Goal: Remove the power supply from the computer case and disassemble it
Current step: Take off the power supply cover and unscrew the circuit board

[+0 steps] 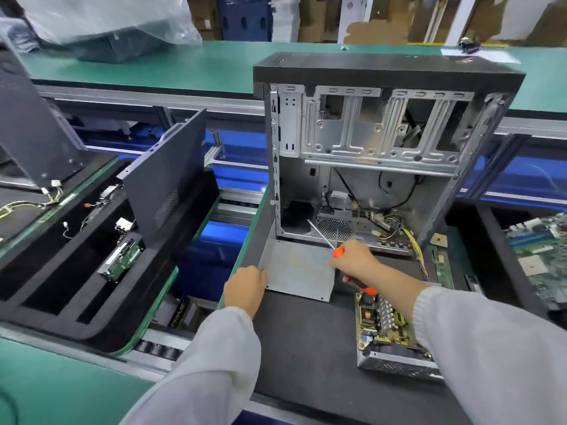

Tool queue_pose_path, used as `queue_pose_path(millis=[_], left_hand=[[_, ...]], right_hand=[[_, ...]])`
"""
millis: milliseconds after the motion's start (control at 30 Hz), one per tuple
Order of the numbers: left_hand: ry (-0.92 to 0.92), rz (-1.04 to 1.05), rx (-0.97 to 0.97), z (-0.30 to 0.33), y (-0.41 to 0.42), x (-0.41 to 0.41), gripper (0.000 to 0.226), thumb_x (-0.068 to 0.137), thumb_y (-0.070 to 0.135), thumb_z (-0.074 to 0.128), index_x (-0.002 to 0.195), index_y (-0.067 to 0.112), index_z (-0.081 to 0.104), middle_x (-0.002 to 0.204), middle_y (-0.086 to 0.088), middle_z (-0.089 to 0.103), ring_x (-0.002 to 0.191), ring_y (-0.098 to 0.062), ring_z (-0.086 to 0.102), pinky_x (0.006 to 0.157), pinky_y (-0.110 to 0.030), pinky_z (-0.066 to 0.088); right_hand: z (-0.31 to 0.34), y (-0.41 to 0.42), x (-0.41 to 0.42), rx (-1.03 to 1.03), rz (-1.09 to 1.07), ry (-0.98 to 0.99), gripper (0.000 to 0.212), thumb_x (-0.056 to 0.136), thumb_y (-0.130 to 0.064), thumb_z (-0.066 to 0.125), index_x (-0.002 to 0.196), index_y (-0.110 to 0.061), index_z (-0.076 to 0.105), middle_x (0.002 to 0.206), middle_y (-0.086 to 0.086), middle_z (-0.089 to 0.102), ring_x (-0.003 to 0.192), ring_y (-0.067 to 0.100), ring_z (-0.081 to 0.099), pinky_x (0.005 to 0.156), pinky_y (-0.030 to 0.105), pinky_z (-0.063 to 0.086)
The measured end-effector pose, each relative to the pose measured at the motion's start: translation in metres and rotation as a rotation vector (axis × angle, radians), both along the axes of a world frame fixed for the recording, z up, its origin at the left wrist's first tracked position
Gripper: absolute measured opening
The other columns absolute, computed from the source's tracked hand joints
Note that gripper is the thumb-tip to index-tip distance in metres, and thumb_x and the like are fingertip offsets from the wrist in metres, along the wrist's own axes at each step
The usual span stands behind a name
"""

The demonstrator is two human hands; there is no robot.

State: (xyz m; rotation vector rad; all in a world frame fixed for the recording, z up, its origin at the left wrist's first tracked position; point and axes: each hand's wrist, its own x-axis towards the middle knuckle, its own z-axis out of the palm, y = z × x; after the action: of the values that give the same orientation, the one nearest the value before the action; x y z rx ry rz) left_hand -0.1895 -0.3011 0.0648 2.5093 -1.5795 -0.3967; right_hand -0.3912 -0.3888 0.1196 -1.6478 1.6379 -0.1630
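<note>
Grey sheet metal, the power supply cover, lies flat on the dark mat of the bench, just in front of the open computer case that stands at twelve o'clock. The left hand holds the cover's near-left corner, fingers curled over the edge. The right hand is wrapped round an orange-handled screwdriver, its shaft pointing to ten o'clock over the cover toward the case opening. At four o'clock from the cover, close under the right forearm, sits the rest of the power supply: an open metal tray with its circuit board, coils and heat sinks exposed, and a bundle of coloured wires appears to run from it back toward the case floor. Judging by this, the supply is already out of the case and its lid is off, so disassembly is under way. The next move probably calls for setting the cover aside, then turning the screwdriver on whatever screws fix the board in its tray; those screws are too small to make out here.
</note>
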Motion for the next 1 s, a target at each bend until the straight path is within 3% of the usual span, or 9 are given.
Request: queue_pose_path(millis=[67,133,200,300,400,500,567,700,1000], left_hand=[[0.093,0.061,0.025,0.001,0.002,0.005,0.042,0.1,0.042,0.048,0.085,0.004,0.057,0.089,-0.01,0.062,0.082,-0.03,0.06,0.069,-0.033,0.043],[0.308,0.153,0.015,-0.004,0.009,0.009,0.048,0.095,0.044,0.058,0.066,0.007,0.048,0.069,-0.005,0.05,0.063,-0.022,0.049,0.064,-0.029,0.038],[0.664,0.237,-0.042,-0.013,0.021,0.008,0.05,0.098,0.036,0.055,0.057,0.01,0.046,0.055,-0.001,0.042,0.05,-0.015,0.038,0.058,-0.026,0.034],[1.049,0.324,-0.205,-0.027,0.039,-0.008,0.041,0.105,0.021,0.039,0.071,0.008,0.058,0.047,0.008,0.036,0.046,-0.009,0.032,0.047,-0.019,0.031],[1.085,0.28,-0.415,-0.038,0.049,-0.026,0.036,0.104,0.004,0.033,0.09,0.01,0.065,0.056,0.005,0.043,0.056,-0.01,0.042,0.057,-0.018,0.04],[1.093,0.222,-0.506,-0.045,0.053,-0.035,0.035,0.101,-0.005,0.03,0.102,0.01,0.062,0.065,-0.001,0.049,0.064,-0.011,0.05,0.066,-0.018,0.045],[1.096,0.185,-0.507,-0.049,0.055,-0.038,0.034,0.1,-0.006,0.03,0.105,0.01,0.06,0.07,-0.003,0.052,0.07,-0.013,0.055,0.072,-0.019,0.047],[1.04,0.079,-0.469,-0.05,0.06,-0.041,0.036,0.096,-0.01,0.033,0.099,0.012,0.061,0.078,-0.005,0.059,0.081,-0.017,0.059,0.084,-0.025,0.046],[1.025,-0.034,-0.414,-0.051,0.07,-0.045,0.047,0.094,-0.009,0.034,0.104,0.017,0.071,0.098,0.004,0.075,0.1,-0.009,0.066,0.088,-0.017,0.046]], right_hand=[[-0.002,0.002,0.005,-0.014,0.074,0.088,0.018,0.086,-0.008,0.051,0.072,-0.011,0.041,0.052,0.009,0.057,0.042,0.02,0.058,0.048,0.029,0.051],[0.0,0.005,0.006,-0.041,0.113,0.134,0.018,0.088,-0.011,0.051,0.072,-0.01,0.043,0.051,0.008,0.057,0.047,0.022,0.061,0.051,0.029,0.051],[0.005,0.008,0.004,-0.204,0.113,0.208,0.015,0.09,-0.018,0.051,0.078,-0.01,0.047,0.064,0.008,0.06,0.058,0.026,0.061,0.052,0.028,0.046],[0.012,0.016,0.008,-0.438,0.093,0.175,0.014,0.088,-0.021,0.051,0.099,-0.013,0.054,0.089,0.008,0.061,0.079,0.029,0.056,0.06,0.031,0.04],[0.011,0.033,0.026,-0.361,0.119,0.028,0.018,0.086,-0.019,0.053,0.103,-0.018,0.056,0.096,0.005,0.061,0.086,0.027,0.057,0.064,0.032,0.042],[0.006,0.046,0.038,-0.253,0.099,-0.091,0.016,0.083,-0.015,0.054,0.098,-0.016,0.059,0.086,0.003,0.059,0.077,0.028,0.057,0.069,0.04,0.053],[0.0,0.052,0.039,-0.202,0.079,-0.169,0.012,0.083,-0.011,0.053,0.091,-0.009,0.061,0.077,0.005,0.058,0.062,0.027,0.054,0.065,0.043,0.055],[-0.01,0.068,0.041,-0.117,0.071,-0.269,0.014,0.081,-0.007,0.054,0.089,0.001,0.061,0.059,0.013,0.054,0.036,0.023,0.048,0.047,0.032,0.048],[-0.017,0.07,0.026,0.078,-0.016,-0.413,0.017,0.086,-0.007,0.056,0.095,0.007,0.061,0.054,0.005,0.047,0.037,0.018,0.043,0.043,0.027,0.043]])
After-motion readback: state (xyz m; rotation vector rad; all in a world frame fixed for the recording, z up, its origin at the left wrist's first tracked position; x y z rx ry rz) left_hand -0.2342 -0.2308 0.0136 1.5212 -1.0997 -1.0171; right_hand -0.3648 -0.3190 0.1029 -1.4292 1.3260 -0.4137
